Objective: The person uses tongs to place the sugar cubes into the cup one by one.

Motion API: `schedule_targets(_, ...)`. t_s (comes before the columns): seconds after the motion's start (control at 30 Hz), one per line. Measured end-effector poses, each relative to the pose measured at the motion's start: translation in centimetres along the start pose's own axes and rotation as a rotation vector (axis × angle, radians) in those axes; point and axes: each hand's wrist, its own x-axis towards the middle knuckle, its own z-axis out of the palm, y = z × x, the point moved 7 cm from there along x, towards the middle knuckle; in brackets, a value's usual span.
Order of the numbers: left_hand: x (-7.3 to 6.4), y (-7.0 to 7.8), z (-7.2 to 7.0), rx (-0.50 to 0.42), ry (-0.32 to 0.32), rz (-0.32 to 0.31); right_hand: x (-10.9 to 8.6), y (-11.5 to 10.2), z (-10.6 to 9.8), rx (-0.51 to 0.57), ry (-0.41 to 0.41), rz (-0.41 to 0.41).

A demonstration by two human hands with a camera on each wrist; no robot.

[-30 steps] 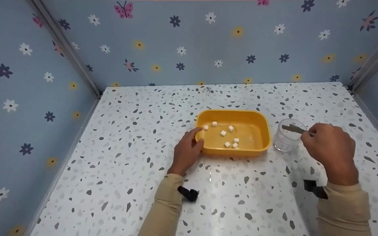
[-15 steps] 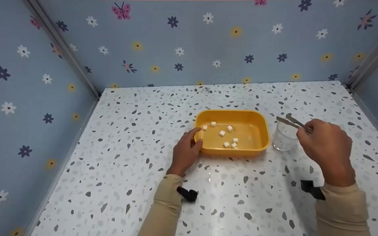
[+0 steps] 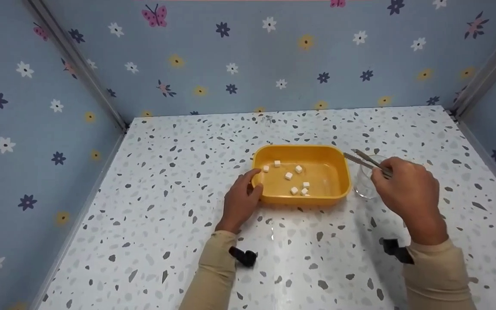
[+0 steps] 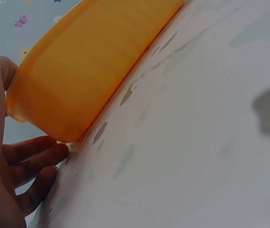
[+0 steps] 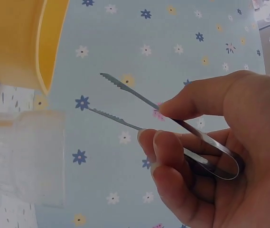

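Note:
My left hand (image 3: pixel 240 202) grips the left end of a yellow plastic container (image 3: pixel 302 200), with thumb and forefinger at its rim; its other fingers lie low beside the container wall in the left wrist view. Several small white cubes (image 3: pixel 289 176) are scattered over the container's floor. My right hand (image 3: pixel 409 193) pinches metal serrated tongs (image 5: pixel 135 93) between thumb and fingers. The tongs' two tips stand apart with nothing between them and point left, near the container's right rim. Under them, partly hidden by the right hand, stands a clear glass (image 3: pixel 363 185).
Everything rests on a white speckled tabletop (image 3: pixel 179 172). A flowered blue panel (image 3: pixel 248 56) rises behind it, with similar panels at left and right. Each wrist wears a small black camera mount, such as the left one (image 3: pixel 243 257).
The right hand has lifted the tongs from over the glass and moved left toward the container; their tips have spread apart. The left hand keeps its hold on the rim.

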Motion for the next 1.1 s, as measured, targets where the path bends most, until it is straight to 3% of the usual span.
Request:
schedule_targets(0.27, 0.0, -0.1, 0.0, 0.0, -0.004, -0.015, 0.1, -0.8, 1.9, 0.029, -0.066, -0.02)
schedule_targets(0.6, 0.0, 0.0, 0.3, -0.007, -0.014, -0.037, -0.1, -1.5, 3.0, 0.011, -0.092, -0.061)
schedule_targets(0.93, -0.2, -0.2, 0.3, -0.015, -0.012, -0.031, -0.2, -2.1, 4.6, 0.009, -0.178, -0.056)
schedule_targets(1.1, -0.1, -0.1, 0.2, -0.025, -0.021, -0.037, -0.5, -2.8, 5.0, 0.016, -0.164, -0.107)
